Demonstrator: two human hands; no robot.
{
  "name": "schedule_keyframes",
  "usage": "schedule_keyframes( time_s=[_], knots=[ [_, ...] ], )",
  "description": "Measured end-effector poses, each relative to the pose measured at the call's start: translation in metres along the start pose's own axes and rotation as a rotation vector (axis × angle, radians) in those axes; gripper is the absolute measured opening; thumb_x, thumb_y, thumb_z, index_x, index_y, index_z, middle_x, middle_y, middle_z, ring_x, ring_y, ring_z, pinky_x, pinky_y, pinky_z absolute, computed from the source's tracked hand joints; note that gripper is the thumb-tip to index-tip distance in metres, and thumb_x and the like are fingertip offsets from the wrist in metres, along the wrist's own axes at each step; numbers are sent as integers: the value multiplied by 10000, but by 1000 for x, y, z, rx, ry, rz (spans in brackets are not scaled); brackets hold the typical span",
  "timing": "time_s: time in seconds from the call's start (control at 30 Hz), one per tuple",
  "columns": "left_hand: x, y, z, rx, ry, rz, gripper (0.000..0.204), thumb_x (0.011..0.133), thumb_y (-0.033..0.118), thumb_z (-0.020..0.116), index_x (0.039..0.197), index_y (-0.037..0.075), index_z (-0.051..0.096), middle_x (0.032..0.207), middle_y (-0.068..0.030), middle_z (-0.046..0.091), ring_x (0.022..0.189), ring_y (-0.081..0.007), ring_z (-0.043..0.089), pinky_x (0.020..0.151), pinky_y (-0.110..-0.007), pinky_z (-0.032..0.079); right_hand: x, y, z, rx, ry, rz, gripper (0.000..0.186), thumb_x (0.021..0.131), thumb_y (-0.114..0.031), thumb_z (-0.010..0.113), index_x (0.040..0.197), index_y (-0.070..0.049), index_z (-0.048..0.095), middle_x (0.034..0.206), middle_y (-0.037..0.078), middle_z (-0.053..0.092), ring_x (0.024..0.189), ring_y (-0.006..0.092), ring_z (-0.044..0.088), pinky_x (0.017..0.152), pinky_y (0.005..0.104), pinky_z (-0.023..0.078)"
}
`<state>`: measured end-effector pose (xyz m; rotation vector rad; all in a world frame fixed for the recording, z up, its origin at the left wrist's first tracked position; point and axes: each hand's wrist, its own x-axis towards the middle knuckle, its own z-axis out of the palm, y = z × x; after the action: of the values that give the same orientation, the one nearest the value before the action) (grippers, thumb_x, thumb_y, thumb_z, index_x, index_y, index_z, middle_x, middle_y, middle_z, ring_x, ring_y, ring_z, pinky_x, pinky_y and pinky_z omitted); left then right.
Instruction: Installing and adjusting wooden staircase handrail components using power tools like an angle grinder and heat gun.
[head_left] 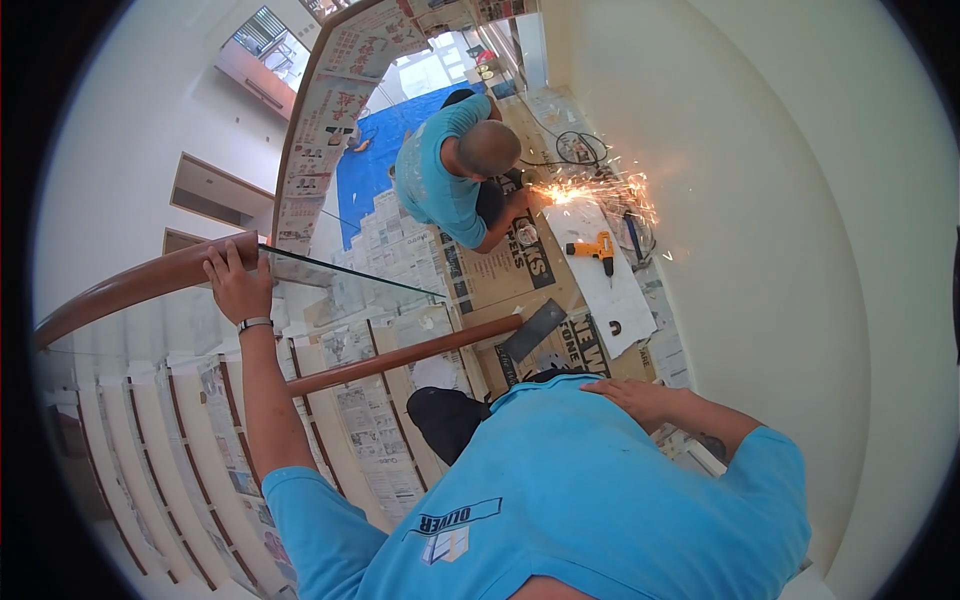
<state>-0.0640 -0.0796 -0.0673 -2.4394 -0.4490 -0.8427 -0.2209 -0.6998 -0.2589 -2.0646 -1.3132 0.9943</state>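
My left hand [241, 287] reaches out to the left and holds the cut end of a brown wooden handrail [150, 275], fingers laid over its top. The rail runs along the upper edge of a glass panel [335, 268]. My right hand [640, 400] rests flat at my waist against my blue shirt, fingers stretched out, with nothing in it. In front of me a loose brown rail length [420, 352] slants across the steps, its right end by a dark flat plate [535, 330].
A co-worker [455, 165] crouches ahead, bright sparks [575, 192] flying rightward from their hands. An orange cordless drill [592, 250] lies on a white board [612, 290]. Newspaper-covered stairs [365, 425] descend at left; cardboard [490, 280] covers the landing. A white wall [740, 220] stands right.
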Motion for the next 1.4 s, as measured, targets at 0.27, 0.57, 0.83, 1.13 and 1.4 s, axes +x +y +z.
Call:
schedule_keyframes(
  time_s=[0.27, 0.57, 0.83, 1.13, 1.4],
  knots=[
    [4, 0, -2, 8, -113, -17, 645, 813, 381, 727, 1372, 107, 556, 1471, -214, 451, 1342, -446, 430, 1077, -455, 435, -12, -9, 3, 16, 3, 60, 1119, 630, -274, 864, 1523, -49, 228, 1601, 154, 199, 1443, 346, 281, 1175, 445, 295],
    [4, -4, 9, -120, -160, -82, 684, 824, 332, 714, 1425, 86, 501, 1544, -224, 346, 1412, -453, 322, 1152, -465, 342, -19, -17, 9, 59, 33, 73, 1108, 608, -278, 877, 1506, -53, 267, 1589, 158, 225, 1431, 356, 297, 1163, 460, 306],
    [4, -3, 5, -125, -177, -92, 676, 835, 333, 700, 1429, 84, 496, 1546, -230, 338, 1418, -453, 309, 1157, -464, 333, -27, -23, 17, 31, 50, 71, 1119, 598, -288, 882, 1504, -53, 269, 1592, 152, 223, 1422, 354, 307, 1148, 468, 327],
    [4, -3, 2, -128, -200, -85, 687, 839, 338, 692, 1440, 82, 480, 1551, -232, 326, 1419, -459, 302, 1161, -463, 326, -32, -22, 26, 32, 70, 89, 1095, 611, -300, 875, 1496, -53, 281, 1593, 149, 228, 1422, 353, 306, 1131, 476, 346],
    [7, -3, -2, -105, -268, -86, 731, 830, 364, 697, 1457, 79, 453, 1564, -242, 293, 1425, -476, 282, 1169, -469, 309, -33, -24, 26, 5, 76, 98, 1119, 597, -288, 887, 1507, -85, 268, 1598, 126, 216, 1425, 342, 307, 1117, 475, 361]
  ],
)
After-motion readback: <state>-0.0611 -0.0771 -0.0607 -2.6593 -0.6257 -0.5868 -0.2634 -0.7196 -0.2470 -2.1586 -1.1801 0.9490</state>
